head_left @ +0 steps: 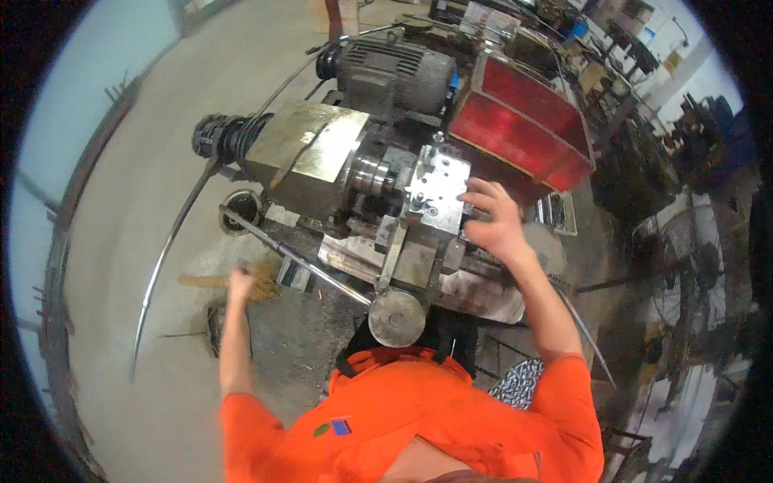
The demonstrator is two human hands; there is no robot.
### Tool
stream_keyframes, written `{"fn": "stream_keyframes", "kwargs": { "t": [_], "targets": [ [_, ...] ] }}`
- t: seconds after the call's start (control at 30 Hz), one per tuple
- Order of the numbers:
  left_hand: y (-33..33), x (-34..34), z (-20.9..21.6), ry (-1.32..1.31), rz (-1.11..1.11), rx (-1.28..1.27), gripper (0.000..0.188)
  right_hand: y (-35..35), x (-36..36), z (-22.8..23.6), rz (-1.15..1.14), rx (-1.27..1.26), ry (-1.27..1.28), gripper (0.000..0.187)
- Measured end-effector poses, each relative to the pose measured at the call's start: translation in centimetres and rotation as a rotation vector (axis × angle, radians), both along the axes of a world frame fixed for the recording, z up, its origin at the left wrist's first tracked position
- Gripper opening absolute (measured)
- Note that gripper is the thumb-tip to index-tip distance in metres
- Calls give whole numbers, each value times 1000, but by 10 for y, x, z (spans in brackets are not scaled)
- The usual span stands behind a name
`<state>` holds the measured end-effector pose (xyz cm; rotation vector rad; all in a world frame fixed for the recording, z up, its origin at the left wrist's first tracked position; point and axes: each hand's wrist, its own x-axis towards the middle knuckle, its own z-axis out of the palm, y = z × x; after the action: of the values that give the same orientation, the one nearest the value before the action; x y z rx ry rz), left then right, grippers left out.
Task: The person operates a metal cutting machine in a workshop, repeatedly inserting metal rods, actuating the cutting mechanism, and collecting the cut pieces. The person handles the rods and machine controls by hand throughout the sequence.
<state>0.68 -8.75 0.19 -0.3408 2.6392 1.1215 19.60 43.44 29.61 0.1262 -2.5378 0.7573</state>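
On the lathe-like machine in front of me sits a bright silver metal block (448, 183) with several holes. My right hand (498, 221) is at the block's right edge, fingers apart, fingertips on or close to it. To the left of the block is the round metal chuck (373, 175). Down at the left, my left hand (241, 283) is closed and slightly blurred. A small dark bit shows at its top; I cannot make out what it holds. A straw-coloured brush (201, 281) appears behind that hand, its bristles to the right.
A long metal lever (310, 270) slants across the machine's front left, near a round disc (396, 319). Behind stand a ribbed motor (394, 76) and a red open box (515, 129). Small shiny metal parts (518, 383) are heaped by my right elbow. Thin rods reach out left.
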Motion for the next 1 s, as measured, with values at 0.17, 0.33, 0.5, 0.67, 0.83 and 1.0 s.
{"fn": "stream_keyframes", "kwargs": {
  "t": [0.17,0.33,0.5,0.67,0.83,1.0],
  "targets": [
    [97,30,-7,173,-735,-658,31,58,108,-12,-328,68,-158,37],
    [115,-6,38,58,-1054,-1085,22,122,211,-60,-666,-46,-281,37],
    [84,3,56,267,-735,-652,35,179,336,-118,-1094,56,-567,48],
    [71,-6,108,181,-92,315,44,205,433,-165,-1266,291,-770,33],
    [129,9,163,130,100,444,41,153,451,-195,-1355,238,-878,27],
    [159,-4,110,472,267,687,17,47,440,-195,-1229,-359,-680,28]
  ]
}}
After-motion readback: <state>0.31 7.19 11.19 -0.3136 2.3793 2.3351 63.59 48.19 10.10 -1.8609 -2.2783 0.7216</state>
